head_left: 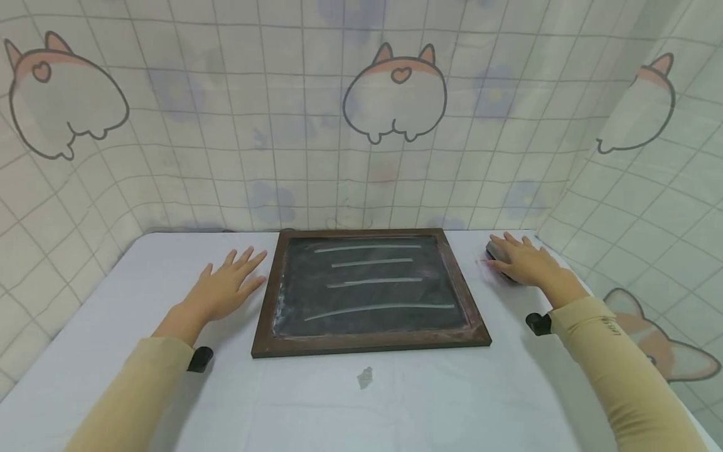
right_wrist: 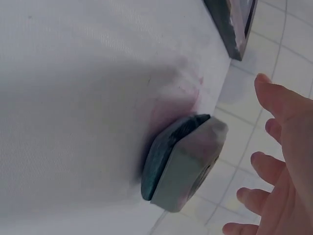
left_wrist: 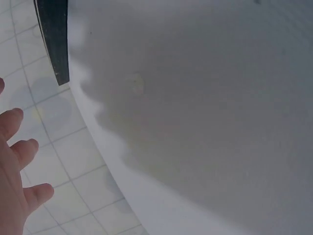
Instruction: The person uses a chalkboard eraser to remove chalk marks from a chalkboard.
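Note:
A brown-framed chalkboard (head_left: 369, 344) lies on the white table, with several pale chalk lines drawn across its dark surface. To its left hovers my left hand (head_left: 226, 287), fingers spread and holding nothing; the left wrist view shows those fingers (left_wrist: 29, 152) apart from the tabletop. On the right side is a chalkboard eraser (right_wrist: 190, 164), grey on top with a dark felt underside, resting on the table. My right hand (head_left: 528, 263) is above it, partly hiding it in the head view. A gap between that hand and the eraser shows in the right wrist view.
Pink chalk dust (right_wrist: 173, 108) marks the cloth beside the eraser. A small grey patch (head_left: 365, 377) is on the white tabletop (head_left: 316, 402) in front of the board. A curtain (head_left: 316, 169) with a grid and cartoon animals stands behind and along both sides.

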The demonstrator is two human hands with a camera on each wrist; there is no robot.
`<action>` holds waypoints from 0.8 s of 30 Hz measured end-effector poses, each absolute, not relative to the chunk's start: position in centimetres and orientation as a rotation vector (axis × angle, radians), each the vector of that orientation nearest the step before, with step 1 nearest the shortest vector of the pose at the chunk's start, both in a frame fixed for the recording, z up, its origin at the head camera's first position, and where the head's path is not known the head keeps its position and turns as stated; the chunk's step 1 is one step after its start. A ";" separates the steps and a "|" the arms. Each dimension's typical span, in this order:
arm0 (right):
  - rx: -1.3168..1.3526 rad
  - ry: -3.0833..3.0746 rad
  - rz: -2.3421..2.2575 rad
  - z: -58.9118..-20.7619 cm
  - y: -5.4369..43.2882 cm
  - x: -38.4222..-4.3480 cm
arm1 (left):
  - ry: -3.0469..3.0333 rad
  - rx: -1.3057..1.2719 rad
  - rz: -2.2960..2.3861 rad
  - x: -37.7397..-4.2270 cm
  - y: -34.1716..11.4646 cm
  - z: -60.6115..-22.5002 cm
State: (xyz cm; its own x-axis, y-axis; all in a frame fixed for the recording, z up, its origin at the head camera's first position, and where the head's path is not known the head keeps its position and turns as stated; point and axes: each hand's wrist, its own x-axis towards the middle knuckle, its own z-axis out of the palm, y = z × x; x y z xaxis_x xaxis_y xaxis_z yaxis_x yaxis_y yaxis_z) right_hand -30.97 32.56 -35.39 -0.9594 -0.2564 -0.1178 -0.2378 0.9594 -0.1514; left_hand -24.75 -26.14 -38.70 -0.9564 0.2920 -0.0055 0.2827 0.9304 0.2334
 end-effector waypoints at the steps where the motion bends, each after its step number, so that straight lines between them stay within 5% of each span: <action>1: -0.370 2.970 -0.213 -35.4 32.8 -31.0 | 3.041 0.460 0.356 -24.8 -26.1 -38.8; 24: -0.279 2.992 -0.267 -36.4 33.9 -30.9 | 2.894 0.557 0.216 -24.5 -24.8 -39.3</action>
